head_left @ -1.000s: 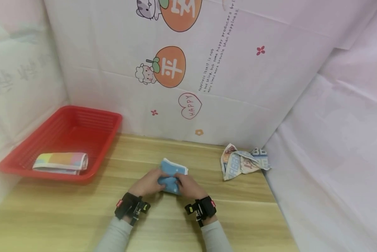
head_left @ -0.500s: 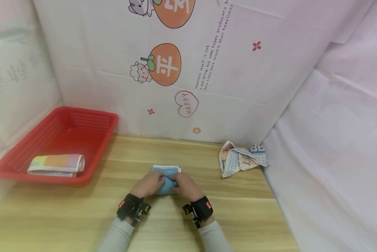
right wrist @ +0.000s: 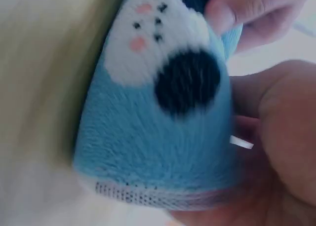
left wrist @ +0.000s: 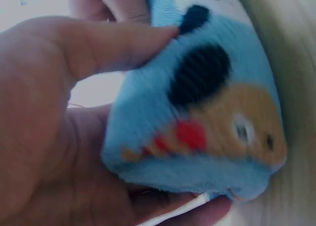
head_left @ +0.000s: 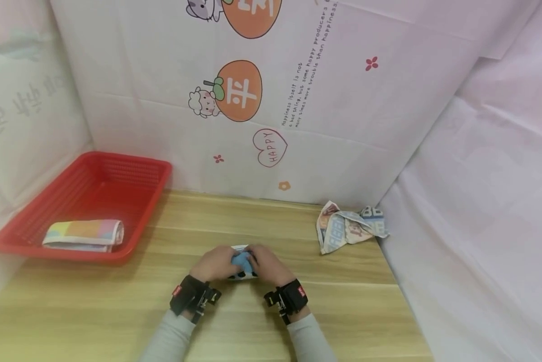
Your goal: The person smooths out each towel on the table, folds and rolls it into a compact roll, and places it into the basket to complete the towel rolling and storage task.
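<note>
A small blue towel (head_left: 242, 262) is bunched between both hands, just over the middle of the wooden table. My left hand (head_left: 213, 263) grips its left end, thumb on top and fingers beneath in the left wrist view. The right hand (head_left: 269, 265) grips the other end, its fingers partly hidden behind the cloth. Up close the folded towel (left wrist: 197, 122) is fuzzy, with black ovals and a tan animal figure. A white face with pink cheeks shows on the towel (right wrist: 153, 132) in the right wrist view, above a pale hemmed edge.
To the left, a red plastic basket (head_left: 151, 201) holds a folded multicoloured cloth (head_left: 84, 232). A crumpled printed cloth (head_left: 350, 229) lies at the table's back right. White printed sheets (head_left: 334, 166) hang around the back and sides.
The towel's flat far part has been drawn in and folded over, so less of it shows beyond the hands. A white, black-spotted part now faces me. Basket and crumpled cloth stay put.
</note>
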Demonstrator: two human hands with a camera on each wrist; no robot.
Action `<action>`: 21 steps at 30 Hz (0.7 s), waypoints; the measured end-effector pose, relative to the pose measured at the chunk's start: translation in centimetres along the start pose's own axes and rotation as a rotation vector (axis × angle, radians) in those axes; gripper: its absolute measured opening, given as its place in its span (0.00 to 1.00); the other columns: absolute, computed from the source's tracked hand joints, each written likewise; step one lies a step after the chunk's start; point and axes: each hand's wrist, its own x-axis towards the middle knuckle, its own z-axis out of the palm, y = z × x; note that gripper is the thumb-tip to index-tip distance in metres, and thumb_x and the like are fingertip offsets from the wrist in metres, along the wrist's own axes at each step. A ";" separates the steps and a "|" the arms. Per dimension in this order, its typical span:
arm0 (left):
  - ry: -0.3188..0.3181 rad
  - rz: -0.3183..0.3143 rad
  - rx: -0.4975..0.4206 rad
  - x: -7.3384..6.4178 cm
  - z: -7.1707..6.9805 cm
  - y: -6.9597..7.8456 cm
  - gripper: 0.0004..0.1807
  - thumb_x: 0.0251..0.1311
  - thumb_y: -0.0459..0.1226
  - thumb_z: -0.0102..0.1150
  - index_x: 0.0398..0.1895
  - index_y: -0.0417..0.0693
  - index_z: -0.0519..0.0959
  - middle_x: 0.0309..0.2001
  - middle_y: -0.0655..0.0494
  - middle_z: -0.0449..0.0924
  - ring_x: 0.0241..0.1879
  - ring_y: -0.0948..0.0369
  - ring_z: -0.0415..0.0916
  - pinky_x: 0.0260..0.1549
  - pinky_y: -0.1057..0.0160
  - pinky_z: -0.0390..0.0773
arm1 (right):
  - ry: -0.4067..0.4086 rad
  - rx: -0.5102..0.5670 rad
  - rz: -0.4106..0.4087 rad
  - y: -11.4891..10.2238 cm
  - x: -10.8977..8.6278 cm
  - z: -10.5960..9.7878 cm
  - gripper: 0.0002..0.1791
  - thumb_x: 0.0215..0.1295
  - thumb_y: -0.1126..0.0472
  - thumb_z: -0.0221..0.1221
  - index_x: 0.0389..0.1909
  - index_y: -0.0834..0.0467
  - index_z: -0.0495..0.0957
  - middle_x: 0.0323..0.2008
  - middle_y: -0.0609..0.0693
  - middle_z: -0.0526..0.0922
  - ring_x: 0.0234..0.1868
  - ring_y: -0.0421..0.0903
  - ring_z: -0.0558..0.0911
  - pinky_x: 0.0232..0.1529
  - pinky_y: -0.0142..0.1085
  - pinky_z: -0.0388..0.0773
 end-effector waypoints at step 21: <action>0.101 0.121 0.140 -0.7 -0.2 0.6 0.13 0.40 0.29 0.75 0.29 0.45 0.80 0.28 0.56 0.77 0.30 0.58 0.73 0.32 0.57 0.77 | -0.109 0.083 -0.041 -0.5 -0.1 0.5 0.11 0.72 0.57 0.60 0.51 0.56 0.77 0.44 0.46 0.82 0.43 0.39 0.79 0.47 0.33 0.77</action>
